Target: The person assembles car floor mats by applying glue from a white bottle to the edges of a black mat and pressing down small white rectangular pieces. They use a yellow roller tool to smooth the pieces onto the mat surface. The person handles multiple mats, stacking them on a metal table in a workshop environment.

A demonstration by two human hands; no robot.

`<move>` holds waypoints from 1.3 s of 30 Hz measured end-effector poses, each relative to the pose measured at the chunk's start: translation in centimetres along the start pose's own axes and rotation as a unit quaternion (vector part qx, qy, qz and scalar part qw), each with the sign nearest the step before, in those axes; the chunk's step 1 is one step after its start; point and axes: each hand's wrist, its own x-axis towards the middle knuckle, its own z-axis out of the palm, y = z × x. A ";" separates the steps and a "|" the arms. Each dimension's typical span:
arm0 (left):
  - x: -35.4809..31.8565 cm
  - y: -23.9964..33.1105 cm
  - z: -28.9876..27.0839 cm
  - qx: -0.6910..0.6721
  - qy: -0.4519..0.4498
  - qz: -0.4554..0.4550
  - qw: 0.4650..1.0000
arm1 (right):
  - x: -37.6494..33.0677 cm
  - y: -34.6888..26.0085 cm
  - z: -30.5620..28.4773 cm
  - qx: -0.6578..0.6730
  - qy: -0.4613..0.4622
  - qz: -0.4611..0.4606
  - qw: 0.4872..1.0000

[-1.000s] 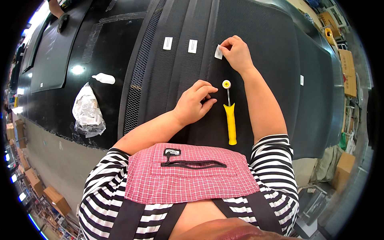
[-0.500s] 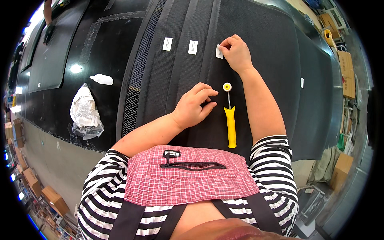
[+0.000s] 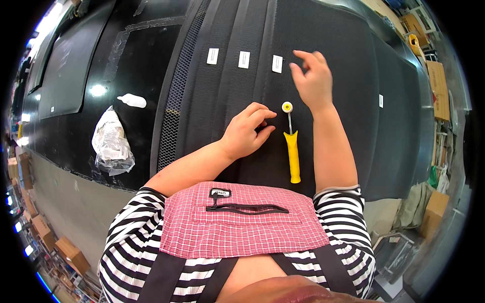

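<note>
"Question, please: in what state are the right hand (image 3: 314, 83) and the left hand (image 3: 246, 132)?"

"They are well apart from each other. The right hand is in the upper part of the frame, right of the middle, with its thumb and forefinger spread. The left hand is near the centre, its fingers loosely bent, its thumb and forefinger also apart."

"Which thing is nearest to the right hand?"

"A small white rectangular label with dark printing (image 3: 277, 64). It lies in the upper middle of the frame, on a large black textured sheet (image 3: 343, 126), just left of the right thumb and not touching it."

"Does the left hand touch the sheet?"

"This I cannot tell; its underside is hidden."

"And what lies beside it?"

"To its right is a small roller with yellow handle, thin metal rod and white head (image 3: 292, 157), apart from both hands."

"Are there more labels?"

"Yes. A second white label (image 3: 244, 59) and a third white label (image 3: 212, 56) make a row toward the left. A fourth white label (image 3: 381, 101) is at the right side."

"And at the left of the frame?"

"A white plastic bottle (image 3: 133, 100) lies above a clear plastic bag (image 3: 112, 144), on the shiny black table (image 3: 149, 58)."
</note>
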 end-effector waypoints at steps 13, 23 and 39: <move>-0.3 0.1 0.2 0.040 -0.013 0.030 0.999 | -20.7 -5.7 -4.1 -0.153 -0.093 0.082 0.980; -4.4 0.6 -2.4 0.173 -0.175 0.191 0.950 | -14.8 -7.1 -1.2 0.025 0.023 0.185 0.982; -4.5 0.3 -2.8 0.127 -0.158 0.184 0.962 | -10.5 -7.3 1.1 -0.094 -0.123 0.188 0.970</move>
